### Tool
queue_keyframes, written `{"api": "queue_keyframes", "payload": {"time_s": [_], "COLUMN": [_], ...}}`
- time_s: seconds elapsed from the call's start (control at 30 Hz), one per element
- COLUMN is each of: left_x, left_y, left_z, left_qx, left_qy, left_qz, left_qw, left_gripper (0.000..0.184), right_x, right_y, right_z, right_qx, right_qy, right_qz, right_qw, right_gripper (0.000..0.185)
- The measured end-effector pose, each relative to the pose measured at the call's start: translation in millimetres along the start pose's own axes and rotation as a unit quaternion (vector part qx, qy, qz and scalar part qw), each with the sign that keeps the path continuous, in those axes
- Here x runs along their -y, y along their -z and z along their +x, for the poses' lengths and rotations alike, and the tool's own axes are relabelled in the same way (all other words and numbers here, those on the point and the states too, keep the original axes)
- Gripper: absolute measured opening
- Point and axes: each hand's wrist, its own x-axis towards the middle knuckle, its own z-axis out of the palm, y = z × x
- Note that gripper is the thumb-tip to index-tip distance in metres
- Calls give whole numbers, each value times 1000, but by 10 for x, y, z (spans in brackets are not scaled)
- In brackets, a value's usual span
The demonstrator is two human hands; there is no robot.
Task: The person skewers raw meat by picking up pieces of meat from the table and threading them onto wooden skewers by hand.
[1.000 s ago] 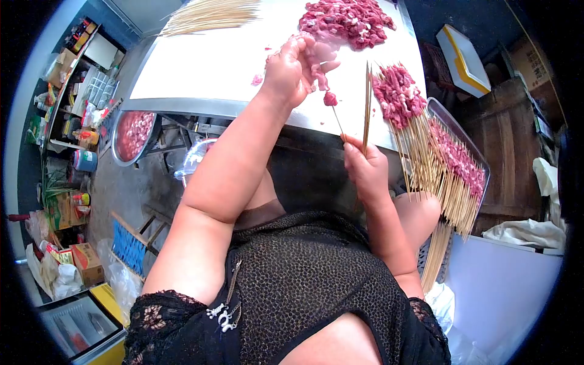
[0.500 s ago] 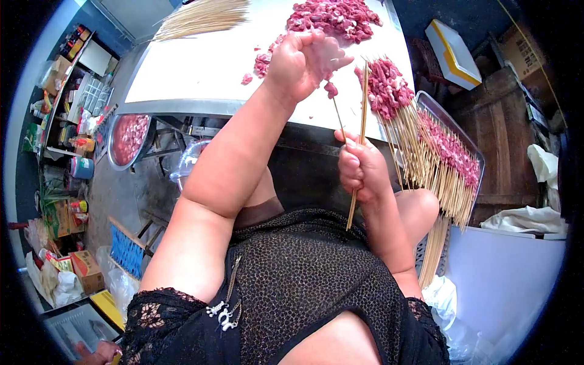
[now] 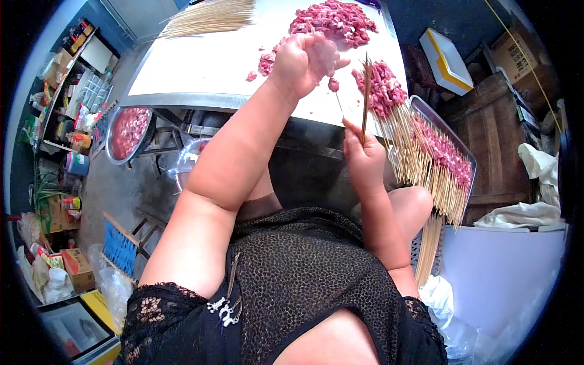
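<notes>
Pink meat piece (image 3: 334,84), head view: sits on upper end of thin skewer (image 3: 339,106), clamped in right hand (image 3: 365,159) alongside darker sticks (image 3: 366,97). Left hand (image 3: 304,64): hovers just beside, partly spread; cannot tell whether holding anything. Meat heap (image 3: 334,23): lies beyond, on worktop (image 3: 194,67).

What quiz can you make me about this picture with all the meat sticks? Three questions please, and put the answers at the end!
1. Pick one. The right hand is holding: a) a spoon, b) thin skewers, c) a knife.

2. True or false: the big meat pile lies on the white tabletop.

3. Fill the gap: beside the table, loaded skewers lie in a ____.

Key: 1. b; 2. true; 3. tray.
</notes>
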Motion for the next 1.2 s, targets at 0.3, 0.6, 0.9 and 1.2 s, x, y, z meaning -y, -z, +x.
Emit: {"api": "queue_keyframes", "payload": {"time_s": [0.3, 0.6, 0.9, 1.2], "left_x": [17, 82, 137, 218], "left_y": [-145, -251, -176, -131], "left_z": [-16, -84, -72, -90], "left_qx": [-58, -89, 19, -51], "left_qy": [23, 0, 46, 84], "left_qz": [-36, 26, 49, 45], "left_qw": [997, 996, 998, 994], "left_gripper": [21, 32, 84, 48], "right_x": [143, 270, 250, 119], "right_y": [0, -100, -7, -13], "right_z": [-7, -47, -40, -41], "right_qx": [160, 65, -25, -11], "right_qy": [-279, -168, -128, -135], "right_qz": [404, 127, 126, 114], "right_qw": [856, 975, 983, 984], "right_gripper": [27, 27, 27, 26]}}
